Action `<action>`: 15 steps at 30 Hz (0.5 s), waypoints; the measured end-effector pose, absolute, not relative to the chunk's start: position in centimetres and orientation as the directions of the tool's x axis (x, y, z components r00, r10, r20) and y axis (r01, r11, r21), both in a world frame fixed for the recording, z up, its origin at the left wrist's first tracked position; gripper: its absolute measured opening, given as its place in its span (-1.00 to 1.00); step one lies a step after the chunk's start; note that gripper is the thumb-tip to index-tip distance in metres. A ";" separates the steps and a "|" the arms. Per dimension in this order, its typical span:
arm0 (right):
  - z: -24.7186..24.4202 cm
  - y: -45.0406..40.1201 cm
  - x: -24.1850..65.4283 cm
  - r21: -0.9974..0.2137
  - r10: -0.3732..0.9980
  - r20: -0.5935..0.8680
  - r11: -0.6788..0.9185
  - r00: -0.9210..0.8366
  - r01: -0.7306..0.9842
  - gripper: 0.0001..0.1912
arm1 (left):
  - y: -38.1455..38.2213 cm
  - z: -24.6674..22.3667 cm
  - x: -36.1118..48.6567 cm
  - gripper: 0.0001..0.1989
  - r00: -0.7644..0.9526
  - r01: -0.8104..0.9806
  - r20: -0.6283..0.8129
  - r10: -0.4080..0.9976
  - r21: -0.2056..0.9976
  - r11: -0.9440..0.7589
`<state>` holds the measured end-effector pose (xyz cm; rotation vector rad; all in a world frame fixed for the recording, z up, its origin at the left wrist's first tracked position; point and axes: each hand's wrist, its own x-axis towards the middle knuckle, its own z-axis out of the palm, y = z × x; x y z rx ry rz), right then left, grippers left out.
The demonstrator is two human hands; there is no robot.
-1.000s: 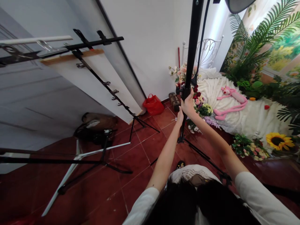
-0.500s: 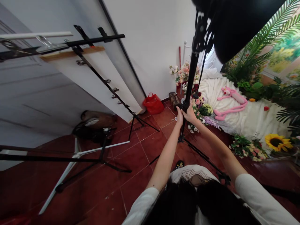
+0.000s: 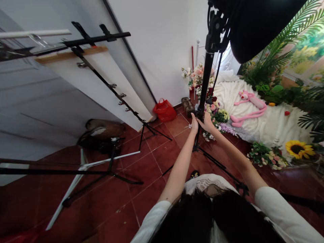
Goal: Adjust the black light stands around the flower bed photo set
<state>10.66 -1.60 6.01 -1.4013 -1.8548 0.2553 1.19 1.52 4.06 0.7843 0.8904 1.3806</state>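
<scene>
A black light stand rises in front of me, with a large black lamp hood at its top and thin legs on the floor. My left hand is wrapped round the pole from the left, just below a dark collar. From the right, my right hand holds the same pole at about the same height. The fingers of both hands are partly hidden behind the pole and the palms.
At the left, a clipped white board hangs on a black stand. A red bag lies by the wall. Flowers and a pink plush toy on white cloth are at the right. Tripod legs cross the floor.
The view has shifted slightly. Both hands remain on the pole, and the stand's upper part appears slightly further left.
</scene>
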 end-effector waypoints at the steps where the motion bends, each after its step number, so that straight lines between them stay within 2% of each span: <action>1: 5.8 -2.2 11.1 -0.562 0.877 0.471 0.383 -0.097 0.733 -0.37 | 1.5 4.1 1.2 -0.25 0.000 -0.484 -0.069 0.998 0.873 0.060; 7: 4.7 -5.8 14.0 -0.504 0.838 0.537 0.408 -0.095 0.761 -0.48 | 1.3 4.4 1.4 -0.19 0.072 -0.529 -0.107 0.992 0.839 0.129; 15: 3.4 -5.8 14.5 -0.588 0.885 0.450 0.395 -0.120 0.706 -0.32 | 1.3 4.2 1.4 -0.22 0.072 -0.518 -0.111 0.991 0.845 0.132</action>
